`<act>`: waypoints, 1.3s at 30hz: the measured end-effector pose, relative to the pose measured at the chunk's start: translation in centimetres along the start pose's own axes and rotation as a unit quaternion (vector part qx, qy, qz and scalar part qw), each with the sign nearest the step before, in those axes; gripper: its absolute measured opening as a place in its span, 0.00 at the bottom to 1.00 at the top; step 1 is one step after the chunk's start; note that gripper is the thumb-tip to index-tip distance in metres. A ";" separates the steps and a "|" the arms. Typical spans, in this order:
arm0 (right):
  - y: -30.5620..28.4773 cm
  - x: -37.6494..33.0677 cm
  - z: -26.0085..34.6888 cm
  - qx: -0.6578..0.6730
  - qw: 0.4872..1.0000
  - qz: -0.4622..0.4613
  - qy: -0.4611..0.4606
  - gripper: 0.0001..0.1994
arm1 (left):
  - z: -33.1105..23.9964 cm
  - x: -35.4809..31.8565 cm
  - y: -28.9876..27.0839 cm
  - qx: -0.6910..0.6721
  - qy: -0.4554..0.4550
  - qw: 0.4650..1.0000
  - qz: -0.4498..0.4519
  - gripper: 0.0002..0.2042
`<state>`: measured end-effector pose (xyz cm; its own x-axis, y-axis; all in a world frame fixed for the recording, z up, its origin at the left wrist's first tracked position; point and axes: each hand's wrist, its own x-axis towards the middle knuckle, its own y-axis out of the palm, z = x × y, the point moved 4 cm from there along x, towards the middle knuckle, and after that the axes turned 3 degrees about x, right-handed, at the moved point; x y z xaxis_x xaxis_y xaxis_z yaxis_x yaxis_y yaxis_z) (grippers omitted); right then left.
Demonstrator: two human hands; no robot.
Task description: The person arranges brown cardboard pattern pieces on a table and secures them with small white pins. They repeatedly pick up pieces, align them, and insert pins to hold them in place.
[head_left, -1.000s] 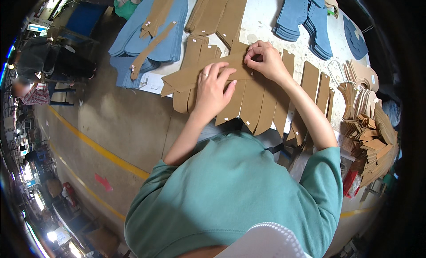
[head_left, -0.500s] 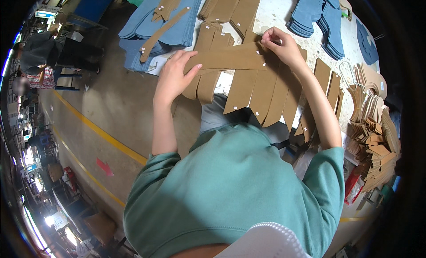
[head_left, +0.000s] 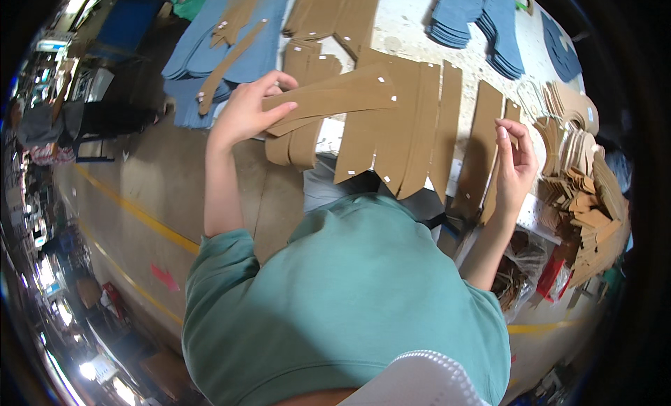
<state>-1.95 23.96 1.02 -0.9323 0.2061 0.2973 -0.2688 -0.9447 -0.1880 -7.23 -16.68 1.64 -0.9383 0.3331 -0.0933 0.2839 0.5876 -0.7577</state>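
Brown fabric strip [head_left: 335, 98] pinched in left hand [head_left: 246, 112], lifted flat above laid-out row of strips [head_left: 412, 126] on table [head_left: 412, 29]; right hand [head_left: 516, 170] fingers curled on narrow strip [head_left: 493, 189], apart for sorting.

Teal-green sweatshirt [head_left: 349, 301], sleeves pushed up, bare forearms.

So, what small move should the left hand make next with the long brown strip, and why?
Probably carry it sideways to the pile on the left. The left hand holds the long brown strip lifted across the row of brown pieces, while the right hand already fingers another strip.
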 end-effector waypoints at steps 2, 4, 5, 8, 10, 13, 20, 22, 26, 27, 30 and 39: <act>-1.3 -1.2 -1.7 -0.006 0.996 -0.087 0.000 0.06 | -0.6 0.4 0.0 -0.087 0.031 0.995 0.025 0.20; -2.7 -2.0 -3.2 -0.063 0.984 -0.165 0.031 0.06 | -1.2 0.8 -0.2 -0.126 0.063 0.990 0.029 0.19; -3.2 -2.4 -3.4 -0.107 0.977 -0.183 0.014 0.06 | -1.6 1.0 -0.3 -0.147 0.083 0.985 0.031 0.18; -4.2 -2.9 -3.2 -0.174 0.965 -0.194 -0.025 0.05 | -2.6 1.0 -0.7 -0.229 0.105 0.966 0.060 0.14; -4.5 -3.2 -2.7 -0.192 0.962 -0.191 -0.017 0.05 | -3.3 0.4 -1.4 -0.276 0.121 0.952 0.047 0.13; -3.4 -3.3 -1.8 -0.157 0.972 -0.176 -0.002 0.05 | -4.1 -1.1 -3.2 -0.344 0.148 0.927 0.010 0.15; 6.7 -5.4 0.9 -0.081 0.992 0.022 -0.091 0.05 | -3.9 -7.0 -10.3 -0.460 0.269 0.842 -0.088 0.23; 9.5 -5.8 1.3 -0.097 0.981 0.069 -0.153 0.07 | -3.0 -9.3 -13.0 -0.423 0.176 0.864 -0.208 0.24; 11.8 -6.2 1.0 -0.089 0.970 0.132 -0.186 0.09 | -2.3 -10.0 -18.2 -0.317 0.118 0.908 -0.248 0.25; 11.9 -6.2 0.9 -0.092 0.969 0.140 -0.183 0.09 | -1.8 -9.2 -19.3 -0.321 0.091 0.910 -0.247 0.24; 11.8 -6.2 0.5 -0.088 0.971 0.157 -0.157 0.08 | -0.2 -5.2 -21.8 -0.226 0.088 0.940 -0.238 0.22; 11.8 -6.6 0.4 -0.119 0.974 0.139 -0.133 0.07 | 10.1 3.3 -21.7 -0.263 0.051 0.953 -0.142 0.29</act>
<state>1.08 11.31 -2.77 -0.8894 -0.1526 0.4309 -0.0935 -0.8620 -0.4983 -18.50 -35.77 11.20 -0.9757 0.1596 0.1502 0.1065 0.9442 -0.3118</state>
